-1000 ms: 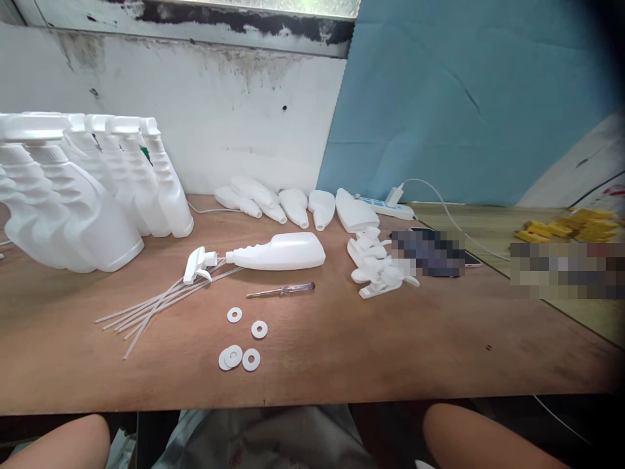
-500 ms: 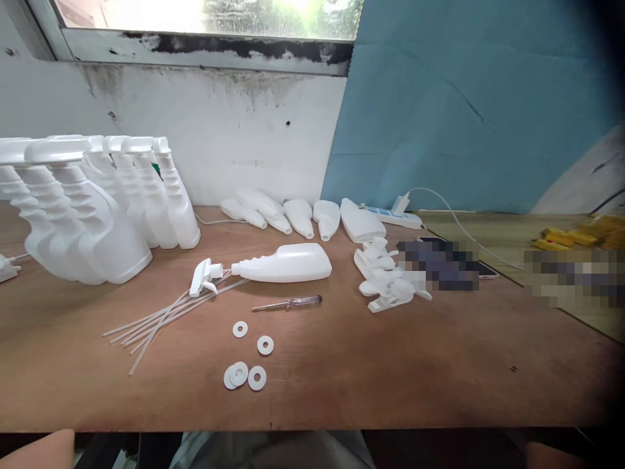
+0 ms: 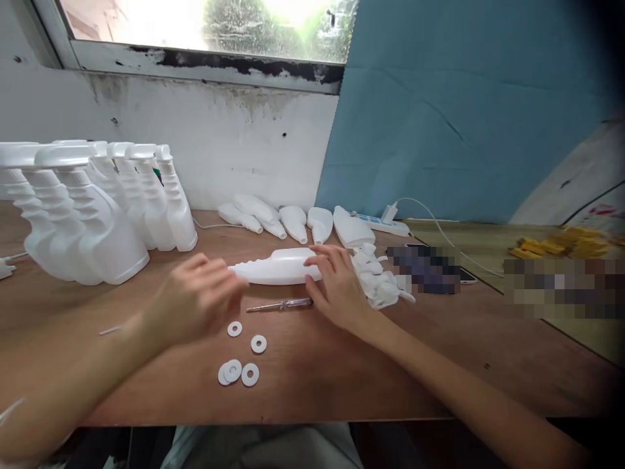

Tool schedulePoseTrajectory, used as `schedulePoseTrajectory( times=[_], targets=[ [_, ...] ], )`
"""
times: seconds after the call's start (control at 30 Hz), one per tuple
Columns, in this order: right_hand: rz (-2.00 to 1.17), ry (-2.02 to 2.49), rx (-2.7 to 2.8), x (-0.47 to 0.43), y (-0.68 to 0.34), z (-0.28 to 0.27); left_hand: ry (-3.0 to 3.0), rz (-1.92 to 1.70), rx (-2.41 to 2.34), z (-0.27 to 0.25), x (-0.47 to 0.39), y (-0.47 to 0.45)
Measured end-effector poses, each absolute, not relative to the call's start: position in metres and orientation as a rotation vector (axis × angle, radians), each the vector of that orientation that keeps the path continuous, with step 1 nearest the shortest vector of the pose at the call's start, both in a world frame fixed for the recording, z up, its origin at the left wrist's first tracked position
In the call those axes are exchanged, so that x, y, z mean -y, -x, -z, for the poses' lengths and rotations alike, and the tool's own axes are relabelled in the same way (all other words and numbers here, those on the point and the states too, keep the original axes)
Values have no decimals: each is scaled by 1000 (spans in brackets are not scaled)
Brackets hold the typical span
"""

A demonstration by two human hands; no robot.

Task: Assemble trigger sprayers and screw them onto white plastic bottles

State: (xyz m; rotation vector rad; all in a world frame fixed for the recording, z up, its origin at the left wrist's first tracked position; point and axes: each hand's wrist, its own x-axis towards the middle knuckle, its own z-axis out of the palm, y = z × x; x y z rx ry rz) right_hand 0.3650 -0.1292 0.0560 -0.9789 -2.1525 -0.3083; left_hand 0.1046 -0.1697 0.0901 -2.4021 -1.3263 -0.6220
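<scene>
Bright window (image 3: 244, 26) over white wall (image 3: 219, 146) (stained); blue sheet (image 3: 430, 137) beside; brown table (image 3: 336, 378) below.

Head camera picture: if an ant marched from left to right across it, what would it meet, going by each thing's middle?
Standing white bottles → the blurry left hand → the lying white bottle → the right hand → a pile of white plastic pieces → yellow pieces.

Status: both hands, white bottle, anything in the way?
Right hand: fingers at base end of white bottle, grip unclear. Left hand: blurred by neck end, hold unclear. Bottle lying down. Screwdriver close in front, possible snag.
</scene>
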Motion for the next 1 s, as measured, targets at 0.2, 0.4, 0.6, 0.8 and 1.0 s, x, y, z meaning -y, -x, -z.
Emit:
schedulePoseTrajectory(
  times=[0.2,0.4,0.6,0.8,1.0],
  targets=[
    [33,1405,2127,92,-361,-18,2032,231,2325,-97,108,-61],
    [-333,1414,2092,89,-364,-11,2327,117,2606,-74,94,-32],
    [-453,1348,2088,88,-367,-12,2482,561,2493,-51,88,-38],
    [-401,1339,2056,87,-370,-11,2351,1139,2515,-33,81,-37],
    [-336,1306,2019,79,-375,-10,2344,1349,2618,-22,77,-38]
  ],
)
